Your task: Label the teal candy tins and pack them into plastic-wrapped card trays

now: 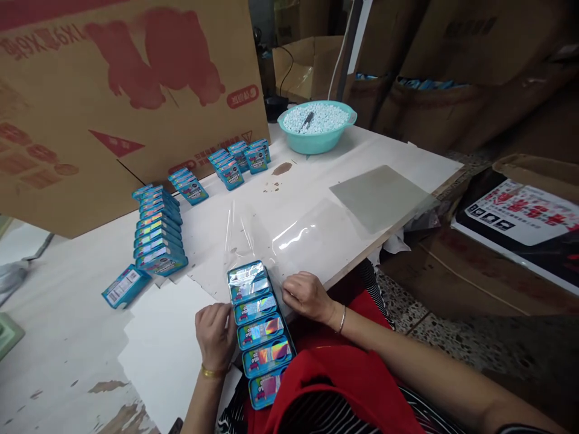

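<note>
A row of blue tins with shiny labels [263, 328] lies along the table's front edge, close to my body. Clear plastic film [298, 238] covers the far end of the row and spreads over the table beyond it. At the left side of the row, my left hand [215, 337] is closed, its fingers curled beside the tins. My right hand [307, 295] is closed at the right side, on the film's near edge. What either hand pinches is too small to make out.
Blue boxes [158, 232] stand in rows at the left, before a large carton [136, 108]. A turquoise basin [316, 141] of small pellets sits at the back. White sheets [167, 355] lie left; a grey-green sheet [382, 196] lies right.
</note>
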The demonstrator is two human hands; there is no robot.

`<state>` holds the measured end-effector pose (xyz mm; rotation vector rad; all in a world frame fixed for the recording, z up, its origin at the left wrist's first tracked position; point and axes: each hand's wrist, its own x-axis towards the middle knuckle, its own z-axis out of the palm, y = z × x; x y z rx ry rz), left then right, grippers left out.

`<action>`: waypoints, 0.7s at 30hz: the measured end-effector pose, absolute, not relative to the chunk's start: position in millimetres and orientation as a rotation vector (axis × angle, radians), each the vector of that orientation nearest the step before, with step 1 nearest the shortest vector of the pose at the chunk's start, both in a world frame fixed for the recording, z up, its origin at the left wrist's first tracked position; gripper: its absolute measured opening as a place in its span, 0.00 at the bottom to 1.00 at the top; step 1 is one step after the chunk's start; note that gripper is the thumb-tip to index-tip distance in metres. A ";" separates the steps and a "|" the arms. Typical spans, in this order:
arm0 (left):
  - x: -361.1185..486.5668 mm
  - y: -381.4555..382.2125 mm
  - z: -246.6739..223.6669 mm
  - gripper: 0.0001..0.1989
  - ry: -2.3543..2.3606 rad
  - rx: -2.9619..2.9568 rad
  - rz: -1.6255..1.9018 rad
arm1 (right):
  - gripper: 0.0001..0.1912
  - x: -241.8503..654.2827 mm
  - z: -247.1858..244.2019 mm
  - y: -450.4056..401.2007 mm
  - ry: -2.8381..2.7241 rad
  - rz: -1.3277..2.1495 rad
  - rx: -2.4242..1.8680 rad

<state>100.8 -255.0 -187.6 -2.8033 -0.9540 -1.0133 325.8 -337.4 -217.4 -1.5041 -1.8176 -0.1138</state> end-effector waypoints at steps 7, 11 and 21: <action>101.6 -252.5 -190.6 0.09 -1.166 -2.846 -0.651 | 0.12 318.0 -221.2 -331.1 -1.869 -0.036 -1.717; 98.6 -259.3 -183.0 0.11 -1.088 -2.886 -0.488 | 0.13 317.2 -220.0 -336.1 -1.985 -0.040 -1.686; 78.9 -298.2 -162.6 0.10 -0.757 -3.082 -0.453 | 0.14 319.9 -205.8 -372.4 -2.058 0.045 -1.599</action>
